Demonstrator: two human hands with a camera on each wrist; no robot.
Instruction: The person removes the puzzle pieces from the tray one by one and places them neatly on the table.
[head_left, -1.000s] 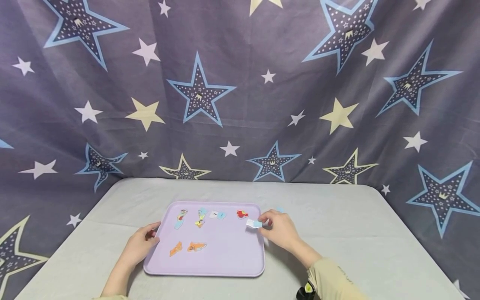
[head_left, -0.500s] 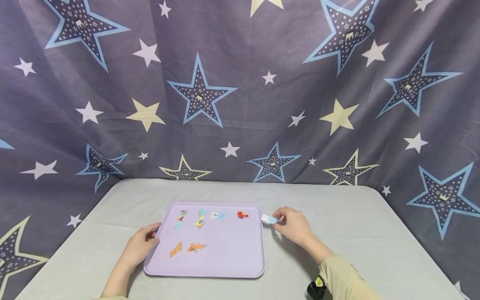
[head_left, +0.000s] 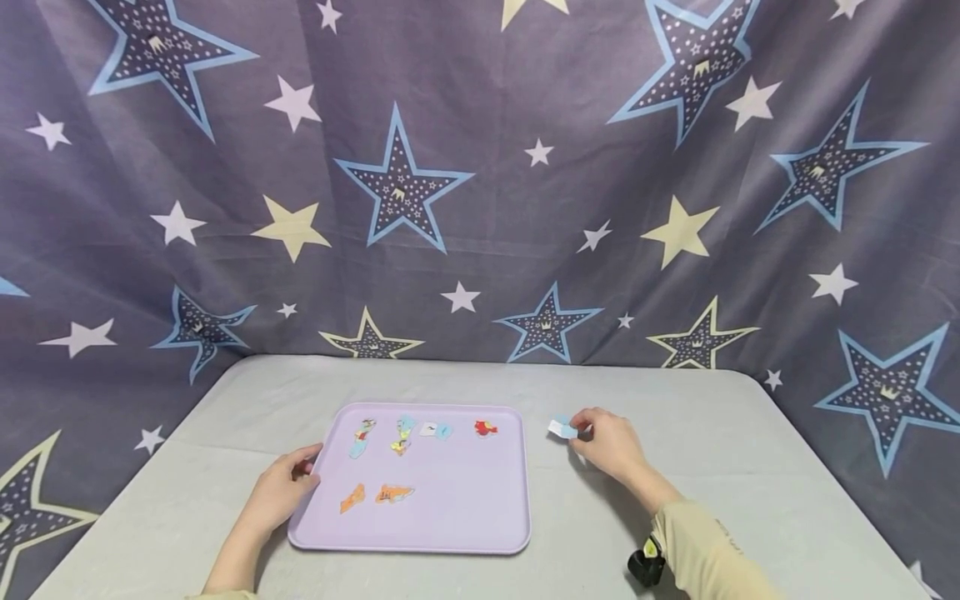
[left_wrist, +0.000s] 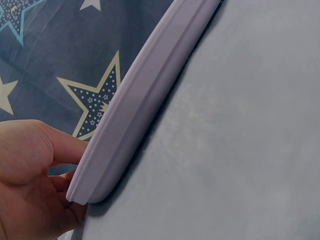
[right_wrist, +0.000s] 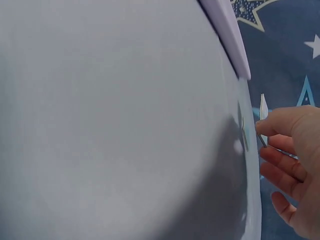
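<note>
Fabric (head_left: pixel 502 208) patterned with blue, yellow and pale stars hangs behind a grey-white table (head_left: pixel 750 475), on which a lilac tray (head_left: pixel 450 521) lies left of centre. A beige sleeve (head_left: pixel 708 546) covers the right forearm. The left hand (head_left: pixel 279 490) grips the tray's left edge; the right hand (head_left: pixel 611 446) pinches a white-and-blue cutout (head_left: pixel 560 429) above the table, to the right of the tray and apart from its rim. A black device (head_left: pixel 647 565) sits at the right wrist. Along the tray's far side, left to right, lie a long piece (head_left: pixel 361 439) with a light-blue end, a blue-and-yellow piece (head_left: pixel 402 434), a white-and-blue pair (head_left: pixel 437 430) and a red piece (head_left: pixel 485 428); nearer, toward the left, lie a narrow orange piece (head_left: pixel 352 498) and a broader orange piece (head_left: pixel 394 494), their markings too small to read
</note>
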